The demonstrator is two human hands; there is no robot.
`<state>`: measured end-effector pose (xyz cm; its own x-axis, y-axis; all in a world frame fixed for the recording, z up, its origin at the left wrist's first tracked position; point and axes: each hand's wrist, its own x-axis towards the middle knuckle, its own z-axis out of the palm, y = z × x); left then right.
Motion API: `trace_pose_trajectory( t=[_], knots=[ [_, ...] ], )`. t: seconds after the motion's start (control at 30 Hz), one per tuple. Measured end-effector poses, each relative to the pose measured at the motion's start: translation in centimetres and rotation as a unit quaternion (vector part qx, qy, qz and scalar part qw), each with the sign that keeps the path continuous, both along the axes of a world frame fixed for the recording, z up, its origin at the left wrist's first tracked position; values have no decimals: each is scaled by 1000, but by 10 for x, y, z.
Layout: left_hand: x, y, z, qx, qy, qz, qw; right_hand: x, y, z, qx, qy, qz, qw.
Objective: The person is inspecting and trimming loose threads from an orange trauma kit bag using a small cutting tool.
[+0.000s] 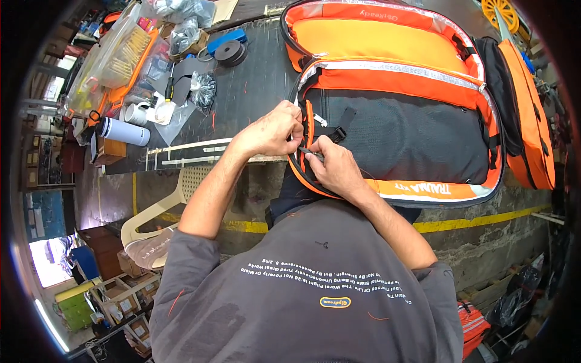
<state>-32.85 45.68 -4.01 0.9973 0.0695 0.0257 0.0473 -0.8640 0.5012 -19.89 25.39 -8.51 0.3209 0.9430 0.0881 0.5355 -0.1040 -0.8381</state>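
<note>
An orange and black bag (399,130) lies unzipped at the table's near edge, its lid folded back to the far side. At its left edge my left hand (275,130) is closed in a pinch, and what its fingertips hold is hidden. My right hand (336,163) pinches a small dark piece (305,150) right beside them, its kind too small to tell. Close to both hands are a white zipper pull (320,120) and a black buckle (339,134) on a strap across the bag's dark panel.
Left on the dark table (242,91) are black rolls (230,53), a blue case (227,40), a screwdriver (170,85), a white mug (137,114), a pale bottle (124,131) and clear bins (121,60). Another orange bag (526,115) stands right; a plastic chair (157,212) is below the table edge.
</note>
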Motion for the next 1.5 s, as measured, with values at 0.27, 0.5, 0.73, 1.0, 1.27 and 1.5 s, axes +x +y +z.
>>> trace_pose_trajectory(
  t=[0.27,0.5,0.73,1.0,1.27,1.5],
  knots=[
    [-2,4,3,-13,2,-3,1000,4,-6,-11,-6,98,0,995],
    [-3,4,0,-8,-18,-22,1000,4,0,-20,-18,143,20,989],
    [-4,3,-2,-6,-35,-24,999,2,-2,-20,-19,130,20,991],
    [-23,31,-16,-174,-241,276,914,10,-5,-24,-3,213,-65,975],
    [-73,51,-29,-355,-272,464,764,-2,28,1,-3,-58,28,998],
    [-132,51,-59,-229,-350,568,709,36,53,35,74,283,-51,955]
  ],
)
